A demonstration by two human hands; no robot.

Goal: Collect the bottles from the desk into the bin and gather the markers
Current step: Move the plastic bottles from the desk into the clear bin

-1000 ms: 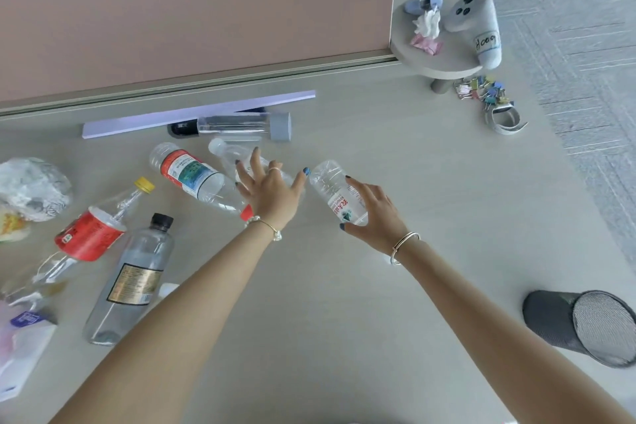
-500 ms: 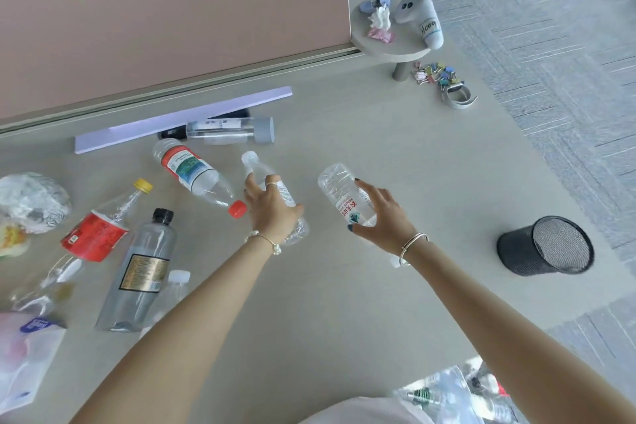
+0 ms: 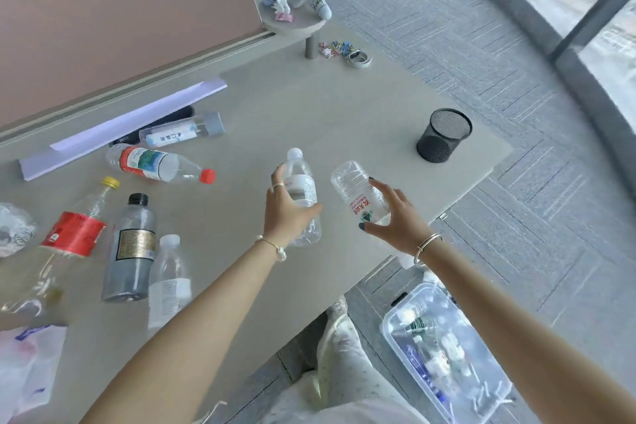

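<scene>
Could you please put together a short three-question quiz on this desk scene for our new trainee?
1. True or false: the left hand and the right hand each hold a bottle.
2. Which colour is the cap of the bottle lying on its side near the purple folder? A) yellow B) red C) black
3. Fill in: the clear bin with bottles in it stands on the ____, not on the desk.

Key:
1. True: the left hand grips the white-capped bottle, the right the red-lettered bottle.
2. B, the red-capped bottle.
3. floor
</scene>
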